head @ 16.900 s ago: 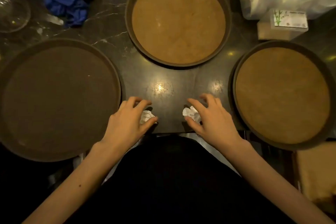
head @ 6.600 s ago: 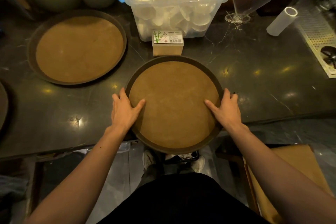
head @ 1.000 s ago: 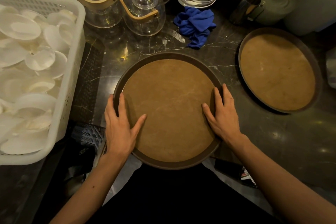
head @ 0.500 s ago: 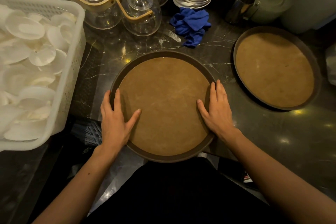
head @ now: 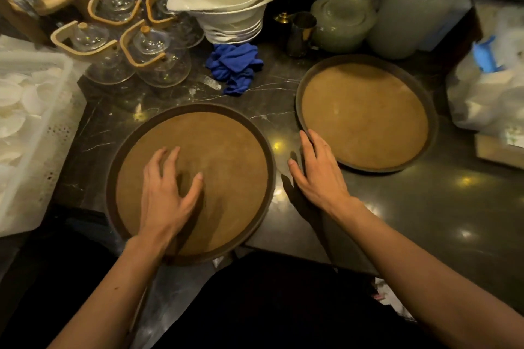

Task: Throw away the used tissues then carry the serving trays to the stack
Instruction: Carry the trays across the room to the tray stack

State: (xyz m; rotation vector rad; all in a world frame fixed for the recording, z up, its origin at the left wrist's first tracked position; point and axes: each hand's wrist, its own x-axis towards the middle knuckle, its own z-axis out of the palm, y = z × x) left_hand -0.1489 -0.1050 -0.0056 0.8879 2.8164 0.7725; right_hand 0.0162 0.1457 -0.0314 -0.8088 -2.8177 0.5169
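Note:
A round brown serving tray [head: 226, 147] with a dark rim lies on the dark marble counter in front of me, its near edge over the counter's front. My left hand [head: 167, 193] hovers over or rests on its surface, fingers spread, holding nothing. My right hand [head: 317, 173] is off that tray, open, over the counter, its fingertips at the left rim of a second round tray [head: 365, 113] to the right. No tissues are in sight.
A white basket of shell-like dishes [head: 31, 133] stands at the left. Glass teapots [head: 158, 56], stacked white bowls [head: 229, 11], a blue cloth [head: 232, 68] and a metal cup [head: 300, 34] crowd the back. Plastic bags [head: 487, 93] sit at the right.
Both hands have let go of the near tray's rim. The left hand moved onto the tray's middle and the right hand moved right toward the second tray.

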